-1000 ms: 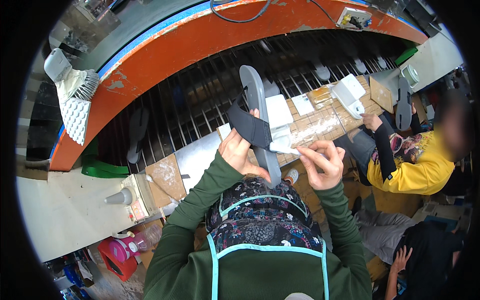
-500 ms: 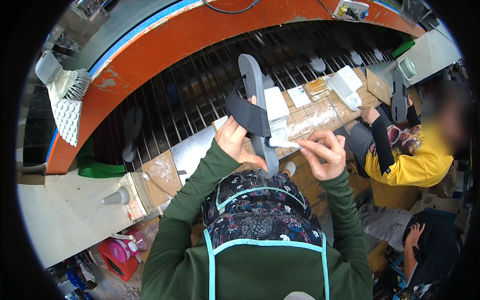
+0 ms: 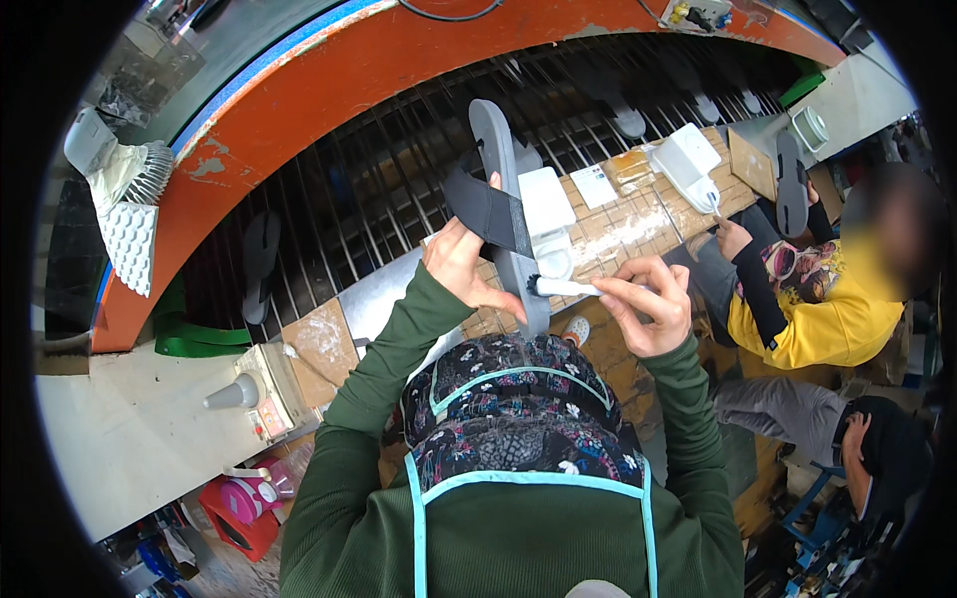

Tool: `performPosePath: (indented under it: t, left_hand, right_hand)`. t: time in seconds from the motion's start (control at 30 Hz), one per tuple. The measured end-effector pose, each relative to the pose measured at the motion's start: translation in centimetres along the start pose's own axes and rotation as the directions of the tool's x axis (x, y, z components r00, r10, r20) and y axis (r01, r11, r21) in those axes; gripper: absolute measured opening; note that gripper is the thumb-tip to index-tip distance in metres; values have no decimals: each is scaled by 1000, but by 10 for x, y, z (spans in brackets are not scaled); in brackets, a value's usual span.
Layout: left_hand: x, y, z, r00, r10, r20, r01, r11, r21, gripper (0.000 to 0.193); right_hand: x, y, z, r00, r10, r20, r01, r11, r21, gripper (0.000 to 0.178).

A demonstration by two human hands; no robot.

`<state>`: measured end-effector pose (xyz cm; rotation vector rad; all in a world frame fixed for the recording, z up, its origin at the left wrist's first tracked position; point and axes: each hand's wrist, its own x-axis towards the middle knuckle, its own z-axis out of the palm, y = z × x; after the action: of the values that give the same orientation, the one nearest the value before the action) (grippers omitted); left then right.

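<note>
My left hand [image 3: 461, 261] grips a grey sandal sole [image 3: 502, 189] with a wide black strap, held on edge above the workbench. My right hand [image 3: 650, 301] holds a small white-handled brush [image 3: 564, 287], its dark bristle tip touching the sole's edge near the heel end. Both green-sleeved forearms rise from below, past my patterned head covering.
A metal grille conveyor [image 3: 389, 189] under an orange curved rim [image 3: 329, 80] carries dark soles [image 3: 261, 261]. White containers [image 3: 546, 204] sit on the brick-patterned bench. A person in a yellow top [image 3: 812, 304] works to my right; a green band [image 3: 194, 339] lies left.
The sandal and both hands have stayed together in front of me; the brush tip has shifted slightly along the sole's edge. The view has tilted a little.
</note>
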<state>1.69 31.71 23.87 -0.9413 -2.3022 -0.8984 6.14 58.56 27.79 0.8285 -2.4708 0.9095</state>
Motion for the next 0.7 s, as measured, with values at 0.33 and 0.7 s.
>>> performPosePath:
  t: [0.33, 0.7]
  left_hand:
    - [0, -15, 4, 998, -64, -15, 62, 995, -84, 140]
    - [-14, -25, 8, 940, -321, 119, 342, 889, -304, 117]
  right_hand:
    - [0, -1, 0, 1000, 6, -15, -5, 999, 39, 27]
    - [7, -6, 6, 999, 16, -44, -14, 998, 54, 25]
